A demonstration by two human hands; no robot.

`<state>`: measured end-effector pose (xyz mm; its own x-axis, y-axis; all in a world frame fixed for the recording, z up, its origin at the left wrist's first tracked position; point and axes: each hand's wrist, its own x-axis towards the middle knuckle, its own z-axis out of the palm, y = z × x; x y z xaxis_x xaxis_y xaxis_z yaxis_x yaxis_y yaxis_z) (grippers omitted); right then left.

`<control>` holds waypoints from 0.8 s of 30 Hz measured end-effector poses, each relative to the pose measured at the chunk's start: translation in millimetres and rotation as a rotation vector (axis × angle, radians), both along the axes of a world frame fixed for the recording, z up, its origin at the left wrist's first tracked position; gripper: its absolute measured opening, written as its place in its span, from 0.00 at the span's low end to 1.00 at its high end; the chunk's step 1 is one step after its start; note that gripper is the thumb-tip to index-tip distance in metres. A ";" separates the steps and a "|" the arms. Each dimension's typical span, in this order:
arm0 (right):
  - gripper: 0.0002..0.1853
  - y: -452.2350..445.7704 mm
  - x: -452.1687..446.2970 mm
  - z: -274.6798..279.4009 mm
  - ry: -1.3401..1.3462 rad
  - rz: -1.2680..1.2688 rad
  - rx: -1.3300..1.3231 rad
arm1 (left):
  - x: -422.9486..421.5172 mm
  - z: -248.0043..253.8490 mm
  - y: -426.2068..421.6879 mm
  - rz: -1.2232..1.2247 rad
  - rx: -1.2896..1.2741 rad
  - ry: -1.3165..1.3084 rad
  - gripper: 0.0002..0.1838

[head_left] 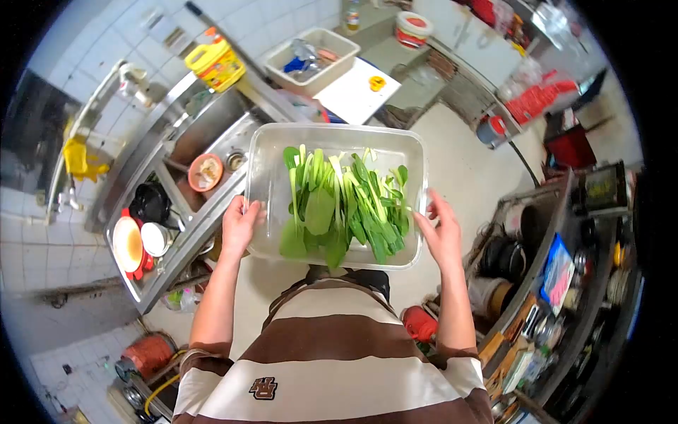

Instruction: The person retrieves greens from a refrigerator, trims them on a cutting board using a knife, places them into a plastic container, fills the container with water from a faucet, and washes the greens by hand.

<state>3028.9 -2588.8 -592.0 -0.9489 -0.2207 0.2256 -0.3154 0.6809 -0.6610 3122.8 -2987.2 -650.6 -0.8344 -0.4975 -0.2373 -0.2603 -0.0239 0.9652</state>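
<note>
A clear plastic container point(263, 159) is held level in front of my striped shirt, between both hands. Inside it lie leafy greens point(318, 212) with pale stems, their leaves mostly toward me. My left hand point(241, 220) grips the container's left side, thumb on the rim and the other fingers partly hidden behind it. On the opposite side, my right hand point(439, 230) clasps the right rim, with the thumb near the edge and fingers along the outer wall.
At left, a metal sink counter point(205, 233) holds an orange bowl point(205, 173) and a yellow jug point(215, 65). Beyond the container stand a white bin point(346, 46) and a white board point(353, 95). Cluttered shelves with pans point(505, 258) line the right. A red object point(419, 324) sits on the floor.
</note>
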 end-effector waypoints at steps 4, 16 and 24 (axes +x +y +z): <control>0.26 -69.3 -46.6 11.7 0.318 0.350 0.316 | 9.2 -12.2 -53.5 0.159 -0.003 0.003 0.08; 0.36 -203.1 -170.6 -35.5 -1.260 0.381 -0.703 | -32.2 15.4 -123.3 0.365 -0.412 -0.218 0.21; 0.39 -291.7 -242.5 -30.8 -1.379 0.584 -0.725 | -116.3 186.5 -232.5 0.202 -1.637 0.033 0.29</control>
<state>2786.4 -2880.5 -622.8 -0.3422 -0.8254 -0.4490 0.6508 0.1365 -0.7469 3006.4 -3219.7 -464.1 -0.7229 -0.2808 0.6314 -0.3600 0.9329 0.0028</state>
